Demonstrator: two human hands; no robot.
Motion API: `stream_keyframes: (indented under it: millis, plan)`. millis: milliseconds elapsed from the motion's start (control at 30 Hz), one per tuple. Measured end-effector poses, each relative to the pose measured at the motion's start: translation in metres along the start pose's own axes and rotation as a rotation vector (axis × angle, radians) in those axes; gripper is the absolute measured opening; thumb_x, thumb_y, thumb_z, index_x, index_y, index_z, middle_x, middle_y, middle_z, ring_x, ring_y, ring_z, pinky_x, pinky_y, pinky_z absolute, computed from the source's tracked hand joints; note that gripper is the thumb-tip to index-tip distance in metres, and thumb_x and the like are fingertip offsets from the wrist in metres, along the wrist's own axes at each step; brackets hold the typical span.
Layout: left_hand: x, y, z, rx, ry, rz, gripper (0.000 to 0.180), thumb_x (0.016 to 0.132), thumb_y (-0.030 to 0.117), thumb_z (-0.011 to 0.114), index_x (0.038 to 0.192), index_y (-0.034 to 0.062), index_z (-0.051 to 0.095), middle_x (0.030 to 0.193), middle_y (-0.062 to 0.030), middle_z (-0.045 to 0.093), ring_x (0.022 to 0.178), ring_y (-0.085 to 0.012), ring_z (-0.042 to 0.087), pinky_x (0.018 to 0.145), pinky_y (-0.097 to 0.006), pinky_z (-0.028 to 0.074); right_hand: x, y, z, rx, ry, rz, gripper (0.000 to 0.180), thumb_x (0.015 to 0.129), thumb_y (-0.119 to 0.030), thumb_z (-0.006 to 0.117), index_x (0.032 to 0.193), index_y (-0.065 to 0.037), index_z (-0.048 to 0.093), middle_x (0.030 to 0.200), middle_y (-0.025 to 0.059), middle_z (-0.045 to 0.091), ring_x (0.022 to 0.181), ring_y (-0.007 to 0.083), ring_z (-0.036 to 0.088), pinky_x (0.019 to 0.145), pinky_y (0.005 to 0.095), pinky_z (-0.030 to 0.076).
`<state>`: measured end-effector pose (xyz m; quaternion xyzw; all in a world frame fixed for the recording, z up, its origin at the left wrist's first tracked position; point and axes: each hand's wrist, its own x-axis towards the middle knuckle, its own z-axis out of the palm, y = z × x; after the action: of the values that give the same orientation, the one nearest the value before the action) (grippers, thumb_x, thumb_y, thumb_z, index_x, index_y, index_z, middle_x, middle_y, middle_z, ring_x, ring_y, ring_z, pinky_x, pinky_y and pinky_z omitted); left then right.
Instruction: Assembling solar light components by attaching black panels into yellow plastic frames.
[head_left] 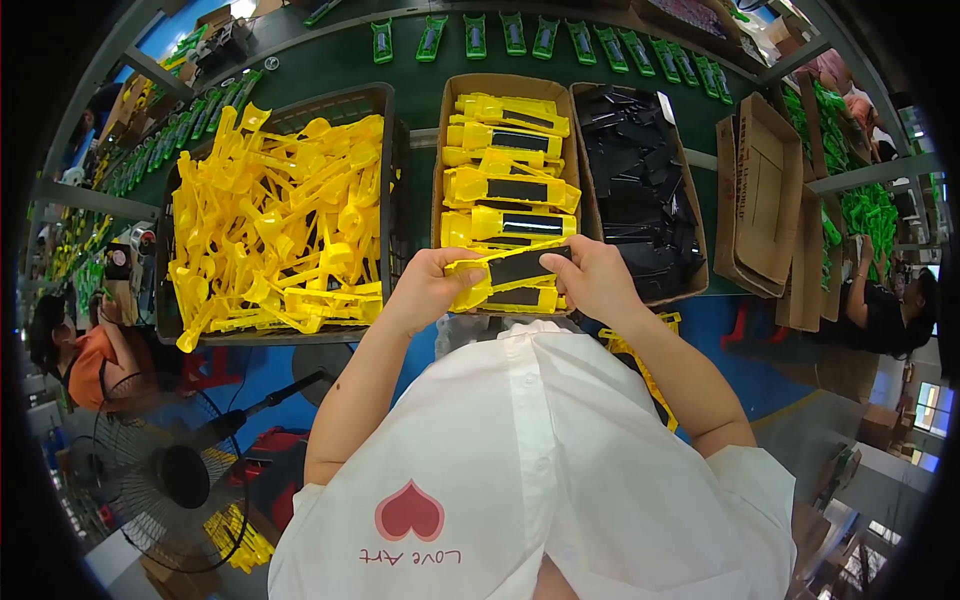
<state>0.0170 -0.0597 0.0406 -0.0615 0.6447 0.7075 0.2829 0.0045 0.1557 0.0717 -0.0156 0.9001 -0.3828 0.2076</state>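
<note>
Both my hands hold one yellow plastic part with a black insert (512, 268) in front of my body. My left hand (428, 288) grips its left end and my right hand (597, 277) grips its right end, thumb on the black piece. Just beyond it is a cardboard box (442, 150) stacked with several finished yellow-and-black parts (508, 185). A black crate (395, 170) to the left is heaped with bare yellow parts (275, 220). To the right, a second cardboard box (693, 225) holds black inserts (635, 190).
Flattened cardboard boxes (765, 200) lean at the right. A green conveyor belt (330, 60) behind carries a row of green parts (520, 35). A floor fan (180, 470) stands at lower left. Other people sit at the left (90, 355) and right (885, 310).
</note>
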Motion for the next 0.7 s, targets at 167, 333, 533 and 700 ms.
stream_keyframes:
  millis: [167,333,533,700]
  plan:
    - [0.002,-0.009,-0.004,0.046,-0.009,0.023,0.018,0.081,0.008,0.059,0.096,-0.0027,0.06,0.084,-0.0043,0.06,0.071,-0.0096,0.055,0.062,-0.022,0.047,-0.004,-0.019,-0.002,-0.617,0.1,0.037,0.041,0.078,-0.041,0.059,0.082,-0.002,0.049,0.065,0.011,0.058,0.057,0.02,0.059,0.052,0.0288,0.047]
    - [0.007,-0.008,-0.012,0.01,-0.148,0.097,0.017,0.08,0.006,0.059,0.095,-0.0017,0.06,0.085,-0.0043,0.06,0.073,-0.0095,0.053,0.066,-0.022,0.045,-0.002,0.009,-0.004,-0.099,0.195,-0.038,0.034,0.074,-0.031,0.067,0.082,-0.002,0.05,0.069,0.0106,0.059,0.049,0.0146,0.053,0.048,0.024,0.044]
    - [0.007,0.023,0.021,0.919,-0.105,0.223,0.029,0.076,0.026,0.064,0.085,-0.0012,0.063,0.074,-0.0154,0.061,0.069,-0.0225,0.06,0.064,-0.03,0.048,-0.009,0.024,0.004,-0.032,0.169,-0.004,0.032,0.073,-0.027,0.068,0.084,-0.001,0.054,0.075,0.0114,0.063,0.056,0.0172,0.059,0.053,0.0259,0.046]
    - [0.031,0.028,0.056,1.398,0.014,0.049,0.046,0.075,0.047,0.056,0.071,0.002,0.063,0.065,-0.013,0.06,0.063,-0.0278,0.059,0.058,-0.036,0.047,0.0,0.034,0.003,-0.038,0.169,-0.037,0.033,0.069,-0.027,0.071,0.082,0.0,0.055,0.075,0.0154,0.062,0.065,0.0267,0.061,0.059,0.0298,0.047]
